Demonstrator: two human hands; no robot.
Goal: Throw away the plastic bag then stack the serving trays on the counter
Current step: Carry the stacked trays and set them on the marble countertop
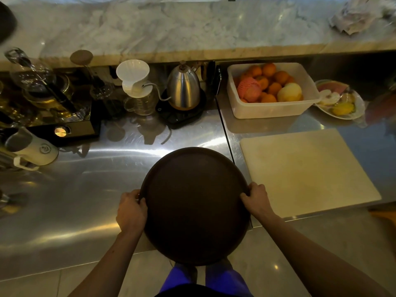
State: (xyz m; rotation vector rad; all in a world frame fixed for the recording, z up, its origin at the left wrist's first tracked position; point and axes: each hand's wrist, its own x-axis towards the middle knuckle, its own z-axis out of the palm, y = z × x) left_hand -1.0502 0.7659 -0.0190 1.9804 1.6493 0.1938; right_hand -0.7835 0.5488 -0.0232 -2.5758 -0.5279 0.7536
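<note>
A round dark brown serving tray (194,202) is held flat over the front edge of the steel counter (85,189), half of it past the edge above the floor. My left hand (131,211) grips its left rim and my right hand (256,198) grips its right rim. Whether more than one tray is in the grip I cannot tell. A crumpled plastic bag (360,16) lies on the marble ledge (171,28) at the far right.
A white cutting board (304,170) lies right of the tray. Behind it stand a white tub of oranges (270,110) and a fruit plate (340,101). A steel kettle (183,88), white dripper (134,76), glassware and a cream jug (30,148) fill the back left.
</note>
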